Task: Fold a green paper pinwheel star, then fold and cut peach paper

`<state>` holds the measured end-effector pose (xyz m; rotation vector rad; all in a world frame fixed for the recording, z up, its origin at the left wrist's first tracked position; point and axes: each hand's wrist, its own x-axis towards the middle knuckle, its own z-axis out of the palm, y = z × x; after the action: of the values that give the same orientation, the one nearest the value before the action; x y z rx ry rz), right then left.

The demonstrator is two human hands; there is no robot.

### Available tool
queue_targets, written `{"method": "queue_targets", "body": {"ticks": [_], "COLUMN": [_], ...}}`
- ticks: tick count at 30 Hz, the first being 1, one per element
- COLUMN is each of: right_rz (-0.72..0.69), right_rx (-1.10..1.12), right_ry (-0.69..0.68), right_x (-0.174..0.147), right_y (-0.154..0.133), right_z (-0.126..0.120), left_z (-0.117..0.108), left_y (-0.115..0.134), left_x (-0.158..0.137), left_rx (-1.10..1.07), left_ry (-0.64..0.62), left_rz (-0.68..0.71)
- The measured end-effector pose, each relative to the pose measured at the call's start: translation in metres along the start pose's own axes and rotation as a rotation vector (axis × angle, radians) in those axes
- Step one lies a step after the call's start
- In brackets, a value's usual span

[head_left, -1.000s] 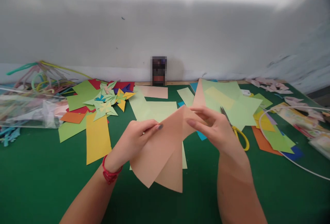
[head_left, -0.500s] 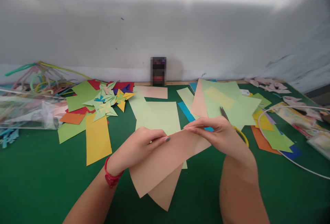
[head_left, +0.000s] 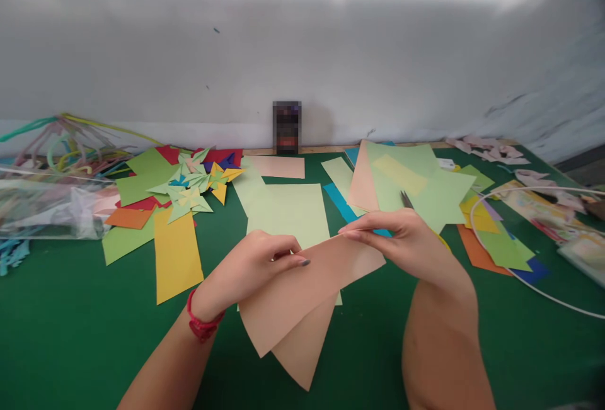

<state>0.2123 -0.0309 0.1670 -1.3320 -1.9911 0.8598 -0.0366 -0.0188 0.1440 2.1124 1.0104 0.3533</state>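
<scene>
A peach-coloured sheet of paper (head_left: 302, 303) is folded over, its two layers fanning apart at the lower end. My left hand (head_left: 255, 271) grips it along the upper fold, thumb on top and fingers behind. Farther right on the same fold, my right hand (head_left: 401, 237) pinches the edge between thumb and fingers. Beneath and behind the folded sheet lies a pale green sheet (head_left: 293, 208). Scissors (head_left: 406, 199) lie beside my right hand, their blades showing and their yellow handle mostly hidden by it.
Folded paper stars (head_left: 191, 183) and a yellow paper strip (head_left: 177, 256) lie left on the green table (head_left: 70, 334). A plastic bag (head_left: 51, 208) is at far left. Pale green sheets (head_left: 411, 177) and a white cord (head_left: 477, 221) are right. A pixelated dark object (head_left: 287, 126) stands against the wall.
The view has shifted slightly. Both hands keep their places on the fold of the peach sheet, and the sheet has hardly moved.
</scene>
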Motion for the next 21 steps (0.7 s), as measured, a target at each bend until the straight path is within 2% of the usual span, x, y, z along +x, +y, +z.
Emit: {"method": "queue_targets", "body": {"ticks": [8, 14, 17, 19, 21], "right_rz": [0.084, 0.131, 0.082, -0.01, -0.118], "right_rx": [-0.049, -0.175, -0.28, -0.324, -0.362], "right_ry": [0.11, -0.012, 0.072, 0.129, 0.098], "right_x": [-0.002, -0.001, 0.001, 0.004, 0.006], "right_y": [0.011, 0.013, 0.013, 0.01, 0.005], "right_z": [-0.008, -0.011, -0.001, 0.008, 0.019], "left_z": [-0.007, -0.006, -0.003, -0.001, 0.001], "left_y": [-0.004, -0.004, -0.007, -0.009, -0.01], "left_x": [-0.001, 0.0, 0.001, 0.002, 0.003], "left_rx": [-0.025, -0.03, 0.033, 0.076, 0.105], "left_ry": [-0.011, -0.028, -0.007, 0.011, 0.024], "left_rz": [-0.043, -0.12, -0.127, -0.108, -0.077]}}
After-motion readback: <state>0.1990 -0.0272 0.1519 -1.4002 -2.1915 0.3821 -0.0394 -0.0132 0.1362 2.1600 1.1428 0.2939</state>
